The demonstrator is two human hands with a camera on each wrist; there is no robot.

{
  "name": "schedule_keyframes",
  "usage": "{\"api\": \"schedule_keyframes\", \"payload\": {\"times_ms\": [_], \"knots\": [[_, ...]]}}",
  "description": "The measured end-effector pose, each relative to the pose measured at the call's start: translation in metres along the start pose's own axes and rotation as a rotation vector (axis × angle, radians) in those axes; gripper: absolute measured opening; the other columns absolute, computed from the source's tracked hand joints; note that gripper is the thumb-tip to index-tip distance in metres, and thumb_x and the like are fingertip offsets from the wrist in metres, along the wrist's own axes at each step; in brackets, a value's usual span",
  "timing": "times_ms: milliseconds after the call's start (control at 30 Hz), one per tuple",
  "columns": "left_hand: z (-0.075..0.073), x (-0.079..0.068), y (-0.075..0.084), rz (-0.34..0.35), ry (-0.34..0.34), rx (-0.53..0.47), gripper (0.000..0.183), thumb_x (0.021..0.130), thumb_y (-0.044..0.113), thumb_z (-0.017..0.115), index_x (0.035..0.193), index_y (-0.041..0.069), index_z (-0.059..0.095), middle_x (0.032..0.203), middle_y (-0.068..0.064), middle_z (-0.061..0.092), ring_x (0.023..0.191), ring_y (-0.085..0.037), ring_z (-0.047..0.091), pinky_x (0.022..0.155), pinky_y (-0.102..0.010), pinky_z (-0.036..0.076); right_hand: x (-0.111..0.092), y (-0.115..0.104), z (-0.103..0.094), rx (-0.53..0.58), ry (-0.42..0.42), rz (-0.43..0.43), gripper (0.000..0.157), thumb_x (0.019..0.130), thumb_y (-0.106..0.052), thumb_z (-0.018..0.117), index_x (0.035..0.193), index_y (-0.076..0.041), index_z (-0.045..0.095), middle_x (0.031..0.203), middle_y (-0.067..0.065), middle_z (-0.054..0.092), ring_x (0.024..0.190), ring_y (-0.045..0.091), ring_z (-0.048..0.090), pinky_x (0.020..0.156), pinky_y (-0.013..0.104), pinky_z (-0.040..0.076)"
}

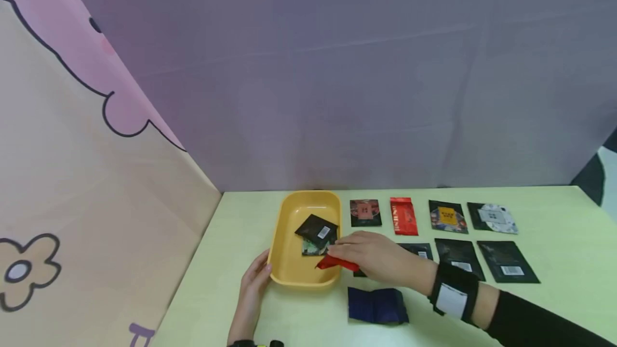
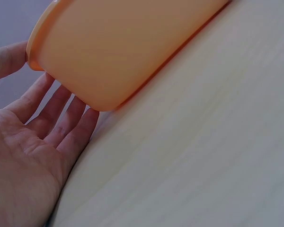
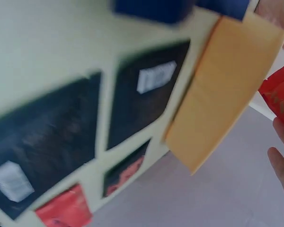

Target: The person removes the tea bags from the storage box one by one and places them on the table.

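Note:
A yellow plastic tray (image 1: 291,269) rests on the table. My left hand (image 1: 254,278) grips its near left corner, thumb at the rim and fingertips against the outer wall in the left wrist view. My right hand (image 1: 381,258) holds a red packet (image 1: 336,263) over the tray's right side, also visible as a red sachet (image 3: 280,94) at the right wrist view's edge. Inside the tray, a black packet (image 1: 312,227) with a white barcode label overlaps a green patterned packet (image 1: 310,249). The right hand partly hides a black packet (image 1: 418,249) on the table.
A dark blue packet (image 1: 377,305) lies in front, right of the tray. Farther right are two black packets (image 1: 458,255) with barcode labels. Behind them runs a row with a red packet (image 1: 404,216) and several patterned ones (image 1: 365,213). A grey cloth wall (image 1: 366,95) stands behind the table.

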State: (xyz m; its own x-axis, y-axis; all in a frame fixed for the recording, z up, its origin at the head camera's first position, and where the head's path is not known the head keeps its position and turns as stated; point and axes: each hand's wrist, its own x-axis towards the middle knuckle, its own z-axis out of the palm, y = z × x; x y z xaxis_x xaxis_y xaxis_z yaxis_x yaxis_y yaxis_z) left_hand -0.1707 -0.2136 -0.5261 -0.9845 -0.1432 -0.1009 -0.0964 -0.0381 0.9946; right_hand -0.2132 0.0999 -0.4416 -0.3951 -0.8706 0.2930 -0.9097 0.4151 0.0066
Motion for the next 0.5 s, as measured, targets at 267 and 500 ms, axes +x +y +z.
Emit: {"api": "schedule_keyframes", "payload": {"times_ms": [267,500], "knots": [[0.000,-0.001,0.001,-0.029,0.018,0.008,0.053,0.099,0.026,0.057,0.145,0.000,0.046,0.148,-0.017,0.046,0.130,-0.027,0.049,0.105,-0.037,0.040,-0.049,-0.013,-0.003,0.059,-0.028,0.072,0.083,0.072,0.004,0.081,0.146,-0.020,0.050,0.136,-0.006,0.060,0.122,0.016,0.056,0.098,0.043,0.049],[0.001,0.000,0.002,-0.022,0.012,-0.001,0.053,0.099,0.025,0.057,0.145,0.001,0.046,0.148,-0.015,0.046,0.129,-0.023,0.050,0.104,-0.034,0.041,-0.091,-0.014,-0.017,0.037,-0.004,0.119,0.089,0.067,0.004,0.080,0.145,-0.026,0.051,0.135,-0.010,0.060,0.119,0.016,0.058,0.094,0.047,0.051]]}}
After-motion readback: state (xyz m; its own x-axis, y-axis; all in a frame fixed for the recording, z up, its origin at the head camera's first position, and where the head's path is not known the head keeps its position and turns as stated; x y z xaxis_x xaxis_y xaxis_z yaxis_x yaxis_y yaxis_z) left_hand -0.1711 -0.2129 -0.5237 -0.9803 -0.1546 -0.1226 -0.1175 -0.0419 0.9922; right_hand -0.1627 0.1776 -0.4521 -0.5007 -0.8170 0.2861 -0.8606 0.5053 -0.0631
